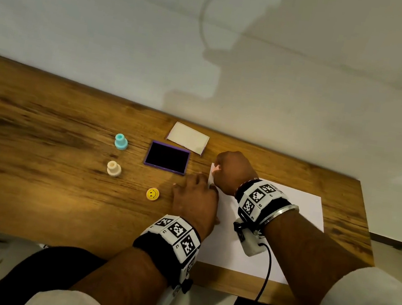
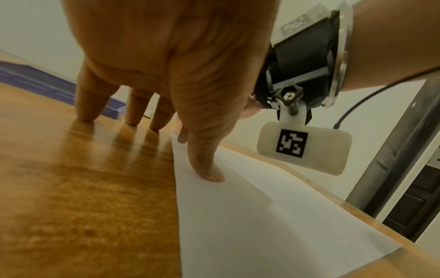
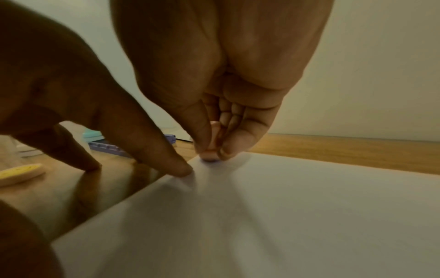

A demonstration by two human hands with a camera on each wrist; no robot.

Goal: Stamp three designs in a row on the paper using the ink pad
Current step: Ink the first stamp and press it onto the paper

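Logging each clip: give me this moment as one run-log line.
right hand: presses pink stamp on paper corner | left hand: steadies paper edge | ink pad: open | prints: none visible

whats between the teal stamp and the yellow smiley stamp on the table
In the head view, the cream stamp stands between the teal stamp and the yellow smiley stamp, a little left of their line; otherwise bare wooden table.

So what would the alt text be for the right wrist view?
A right hand pinches a small pink stamp upright, its base pressed onto the near corner of a white sheet of paper. Beside it, the left hand holds the sheet's edge down with a fingertip.
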